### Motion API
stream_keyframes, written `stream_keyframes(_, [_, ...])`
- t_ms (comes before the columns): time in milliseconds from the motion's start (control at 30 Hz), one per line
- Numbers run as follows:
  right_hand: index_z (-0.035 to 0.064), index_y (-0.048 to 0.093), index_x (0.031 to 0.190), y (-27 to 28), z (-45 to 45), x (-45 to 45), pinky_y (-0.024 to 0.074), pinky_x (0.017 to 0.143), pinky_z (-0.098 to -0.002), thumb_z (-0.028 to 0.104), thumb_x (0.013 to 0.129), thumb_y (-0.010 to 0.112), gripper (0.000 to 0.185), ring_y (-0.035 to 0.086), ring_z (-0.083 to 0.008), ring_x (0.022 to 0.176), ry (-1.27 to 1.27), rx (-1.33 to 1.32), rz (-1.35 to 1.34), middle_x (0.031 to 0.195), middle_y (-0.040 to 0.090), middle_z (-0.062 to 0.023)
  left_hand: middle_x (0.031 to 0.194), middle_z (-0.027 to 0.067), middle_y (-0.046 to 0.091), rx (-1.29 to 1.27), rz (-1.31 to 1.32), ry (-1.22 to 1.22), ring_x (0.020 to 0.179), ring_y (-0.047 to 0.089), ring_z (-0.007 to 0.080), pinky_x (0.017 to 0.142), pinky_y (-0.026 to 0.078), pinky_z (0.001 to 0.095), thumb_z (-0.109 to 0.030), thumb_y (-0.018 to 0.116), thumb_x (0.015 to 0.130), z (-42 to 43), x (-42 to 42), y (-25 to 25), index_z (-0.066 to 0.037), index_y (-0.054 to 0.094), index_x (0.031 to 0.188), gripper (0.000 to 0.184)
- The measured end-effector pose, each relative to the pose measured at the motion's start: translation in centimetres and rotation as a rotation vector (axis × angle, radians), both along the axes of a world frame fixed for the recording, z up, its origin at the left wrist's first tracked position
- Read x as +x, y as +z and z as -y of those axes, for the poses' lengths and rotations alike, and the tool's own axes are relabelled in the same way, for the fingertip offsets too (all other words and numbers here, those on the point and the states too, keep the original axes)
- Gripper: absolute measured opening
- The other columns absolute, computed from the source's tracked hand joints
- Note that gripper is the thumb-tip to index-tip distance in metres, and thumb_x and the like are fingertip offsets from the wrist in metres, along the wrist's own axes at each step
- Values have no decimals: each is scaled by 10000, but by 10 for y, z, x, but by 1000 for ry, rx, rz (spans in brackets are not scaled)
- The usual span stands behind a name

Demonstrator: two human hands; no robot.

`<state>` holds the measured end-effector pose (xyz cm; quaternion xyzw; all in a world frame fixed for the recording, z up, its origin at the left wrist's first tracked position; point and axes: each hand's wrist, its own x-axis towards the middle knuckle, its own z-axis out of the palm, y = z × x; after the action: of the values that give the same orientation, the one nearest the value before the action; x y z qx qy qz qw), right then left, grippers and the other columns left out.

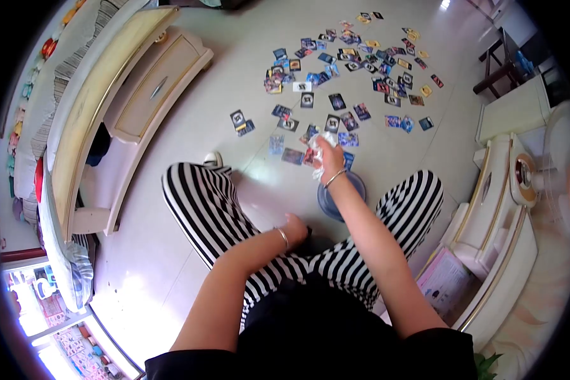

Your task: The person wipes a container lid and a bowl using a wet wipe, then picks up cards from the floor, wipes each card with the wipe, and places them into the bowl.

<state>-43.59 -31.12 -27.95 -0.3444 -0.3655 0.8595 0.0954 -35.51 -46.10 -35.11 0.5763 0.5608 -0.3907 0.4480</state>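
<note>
My right hand (pixel 329 158) is closed around a crumpled white tissue (pixel 323 147), held out over the nearest cards. Just below it stands a round blue-grey container (pixel 343 197), partly covered by my right forearm. My left hand (pixel 296 229) is low between my knees, close to a small dark object; its fingers are too blurred to make out. Many small picture cards (pixel 350 120) lie scattered over the pale floor (pixel 196 133) ahead, some overlapping, some face down with a black and white pattern.
On the left are a bed (pixel 95 95) and a cream bedside drawer unit (pixel 155 88). To the right stand a cream cabinet (pixel 481 209) with an open shelf and a dark wooden stool (pixel 497 66). My striped knees flank the container.
</note>
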Motion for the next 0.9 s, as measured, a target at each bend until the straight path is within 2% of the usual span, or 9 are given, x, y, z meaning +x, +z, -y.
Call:
stream_keyframes(100, [86,579,810,-15,-13,27,299,340,-254,205,806,619,125,441,-109,429,-6,-20,-25,632,543,-15,1200,96,587,-21,167,469,1094,560,271,920,442,363,-542,729,602,-16,-27,34,-118,574,1205,753])
stream_keyframes(200, [81,560,783,-34,-21,46,294,342,-244,203,797,645,150,431,-116,414,4,60,124,623,533,-38,1100,206,613,618,215,849,1014,595,336,874,469,369,-515,667,694,-7,-49,-43,44,509,1212,778])
stream_keyframes(400, [17,610,878,-107,-42,74,388,394,-311,211,767,673,232,524,-168,483,-21,448,441,701,595,-81,1160,291,545,872,159,1772,1103,530,379,960,409,384,-419,633,780,-10,-59,-54,95,502,1191,671])
stream_keyframes(467, [-21,621,948,-117,-48,89,469,527,-355,219,755,684,315,611,-222,613,-68,506,519,785,645,-119,1172,289,539,879,135,1758,1100,531,386,944,421,390,-408,628,787,-8,-62,-94,99,453,1236,699])
stream_keyframes(533, [-45,617,976,-110,-53,100,492,686,-380,247,738,700,386,649,-281,779,28,703,934,869,667,-157,1181,262,544,813,130,1944,1094,540,359,912,445,394,-417,628,791,-9,-58,-116,83,410,1281,733])
stream_keyframes(567, [-29,622,983,-174,-72,106,488,746,-392,293,720,714,426,648,-305,866,32,672,954,934,667,-176,1181,262,544,804,137,1939,1094,540,359,912,445,394,-417,628,791,-13,-61,-107,83,410,1281,733])
stream_keyframes(667, [9,651,999,-150,-75,119,493,769,-418,404,712,696,490,636,-349,900,198,975,1144,990,649,-207,1253,215,499,518,356,2177,1140,502,324,894,449,430,-450,630,791,-23,-67,-87,17,324,1361,797])
stream_keyframes(800, [8,652,949,-175,-103,138,494,706,-386,414,711,714,475,655,-276,795,361,951,1197,896,676,-148,1353,159,396,439,484,2191,1172,455,307,857,445,508,-467,639,786,-59,-73,-104,-103,195,1431,863])
stream_keyframes(900, [6,655,931,-217,-112,158,493,662,-361,482,691,714,536,645,-262,717,460,604,994,832,671,-150,1362,146,384,319,526,2159,1164,457,309,831,451,527,-456,644,788,-78,-71,-99,-139,171,1432,860])
